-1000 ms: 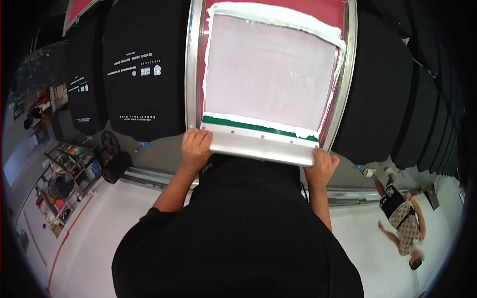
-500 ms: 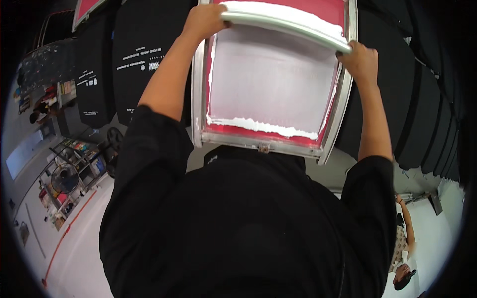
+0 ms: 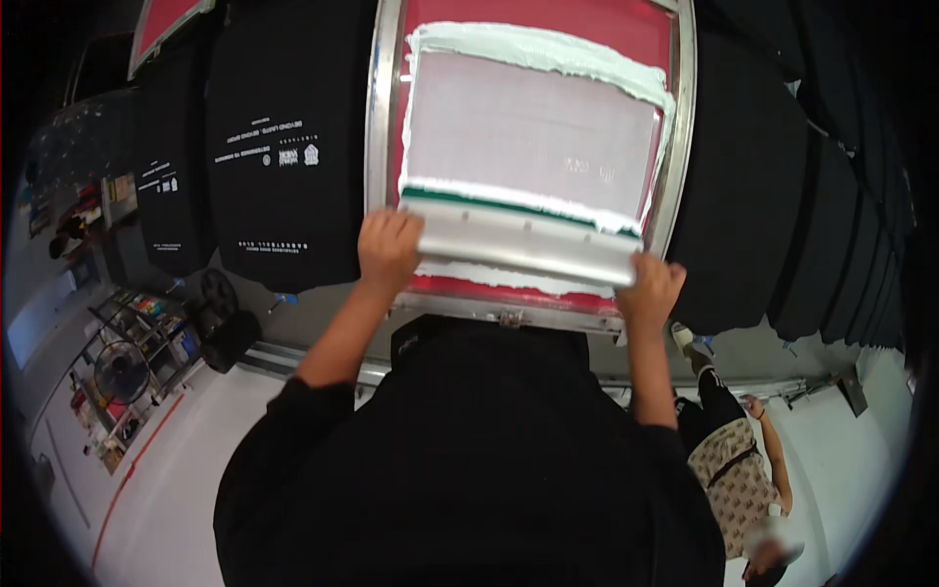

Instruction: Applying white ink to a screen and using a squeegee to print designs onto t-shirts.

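Squeegee (image 3: 523,238), at the far end of the screen (image 3: 509,117) half a second ago, now lies across its nearer part, left hand (image 3: 389,249) and right hand (image 3: 649,291) each curled firmly around one squeegee end.

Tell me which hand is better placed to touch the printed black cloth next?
Probably the left hand: it's nearer the printed cloth. The right hand is across the frame. Both hold the metal bar.

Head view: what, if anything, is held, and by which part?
The silver squeegee: the left hand grips its left end, the right hand its right end.
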{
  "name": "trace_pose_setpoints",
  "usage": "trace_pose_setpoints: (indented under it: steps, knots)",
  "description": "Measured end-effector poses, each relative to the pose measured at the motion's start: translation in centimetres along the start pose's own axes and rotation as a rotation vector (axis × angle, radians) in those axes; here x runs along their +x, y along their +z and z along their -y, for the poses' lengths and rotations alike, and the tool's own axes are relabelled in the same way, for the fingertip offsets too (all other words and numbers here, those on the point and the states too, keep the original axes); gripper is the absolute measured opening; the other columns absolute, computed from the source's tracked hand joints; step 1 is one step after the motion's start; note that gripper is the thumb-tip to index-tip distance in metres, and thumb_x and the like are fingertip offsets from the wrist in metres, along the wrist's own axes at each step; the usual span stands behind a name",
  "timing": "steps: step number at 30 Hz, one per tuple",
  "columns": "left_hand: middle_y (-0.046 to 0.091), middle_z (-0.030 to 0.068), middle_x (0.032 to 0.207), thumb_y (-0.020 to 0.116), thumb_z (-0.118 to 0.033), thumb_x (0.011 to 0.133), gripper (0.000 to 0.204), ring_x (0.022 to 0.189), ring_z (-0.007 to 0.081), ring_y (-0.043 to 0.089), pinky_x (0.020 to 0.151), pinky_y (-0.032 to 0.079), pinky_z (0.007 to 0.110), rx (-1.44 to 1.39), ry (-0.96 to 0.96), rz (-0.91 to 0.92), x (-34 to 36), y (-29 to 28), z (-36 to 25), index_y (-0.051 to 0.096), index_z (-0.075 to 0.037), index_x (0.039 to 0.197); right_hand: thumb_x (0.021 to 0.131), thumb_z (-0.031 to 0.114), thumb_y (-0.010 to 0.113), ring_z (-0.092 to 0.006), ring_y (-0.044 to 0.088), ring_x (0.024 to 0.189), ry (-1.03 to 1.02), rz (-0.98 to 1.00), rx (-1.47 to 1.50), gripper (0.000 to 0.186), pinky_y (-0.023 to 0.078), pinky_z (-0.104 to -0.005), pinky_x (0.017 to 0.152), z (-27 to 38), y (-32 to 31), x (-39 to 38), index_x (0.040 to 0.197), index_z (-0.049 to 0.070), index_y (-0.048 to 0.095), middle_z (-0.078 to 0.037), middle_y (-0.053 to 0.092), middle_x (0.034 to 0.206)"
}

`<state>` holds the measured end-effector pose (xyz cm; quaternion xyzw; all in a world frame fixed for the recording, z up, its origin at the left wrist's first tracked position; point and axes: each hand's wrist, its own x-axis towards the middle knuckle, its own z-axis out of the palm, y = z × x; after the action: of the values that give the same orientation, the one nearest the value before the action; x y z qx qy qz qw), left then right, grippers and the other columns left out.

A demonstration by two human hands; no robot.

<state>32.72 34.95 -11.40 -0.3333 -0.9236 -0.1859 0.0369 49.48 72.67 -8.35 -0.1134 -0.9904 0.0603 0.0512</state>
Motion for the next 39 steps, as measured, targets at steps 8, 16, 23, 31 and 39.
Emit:
trace_pose_setpoints:
  steps: [8,16,23,31,39]
  knots:
    - [0.073,0.0127,0.085,0.080,-0.031,0.073,0.026,0.086,0.0335,0.072,0.074,0.057,0.047,0.142,-0.049,0.174,25.7,1.1,6.9,0.074,-0.012,0.089,0.068,0.026,0.081,-0.0363,0.072,0.086,0.057,0.198,-0.079,0.038,0.052,-0.0439,0.082,-4.2,-1.4,25.8,0.099,0.005,0.075,-0.019,0.074,0.086]
    - [0.075,0.0145,0.090,0.088,-0.030,0.066,0.042,0.087,0.0336,0.072,0.079,0.057,0.044,0.073,-0.028,0.453,32.2,-3.8,7.0,0.076,-0.007,0.098,0.063,0.033,0.085,-0.0354,0.073,0.096,0.113,0.466,0.007,0.053,0.057,-0.0407,0.089,-5.2,-5.6,32.9,0.105,0.003,0.076,-0.021,0.075,0.097]
    - [0.073,0.0179,0.100,0.083,-0.032,0.072,0.042,0.097,0.0362,0.070,0.087,0.055,0.046,-0.033,0.163,-0.262,28.9,-2.2,6.0,0.072,-0.005,0.104,0.069,0.033,0.084,-0.0326,0.073,0.091,0.126,0.562,0.101,0.046,0.055,-0.0371,0.080,-5.8,-3.9,34.5,0.103,0.002,0.076,-0.019,0.075,0.097]
    - [0.071,0.0129,0.083,0.056,-0.039,0.102,0.042,0.078,0.0246,0.070,0.073,0.055,0.040,-0.957,-0.334,1.327,-1.0,1.0,-7.2,0.070,0.000,0.098,0.086,0.032,0.075,-0.0397,0.068,0.105,-0.465,0.298,0.186,0.048,0.054,-0.0453,0.091,1.0,-0.9,36.4,0.122,0.002,0.067,-0.022,0.072,0.112]
    - [0.059,0.0161,0.068,0.070,-0.036,0.094,0.039,0.062,0.0311,0.059,0.059,0.044,0.042,-1.077,-0.578,0.638,-14.0,5.6,-14.7,0.060,0.000,0.082,0.082,0.022,0.073,-0.0435,0.068,0.087,-0.470,0.304,0.101,0.032,0.055,-0.0489,0.081,3.3,0.7,31.7,0.110,0.006,0.071,-0.023,0.071,0.090]
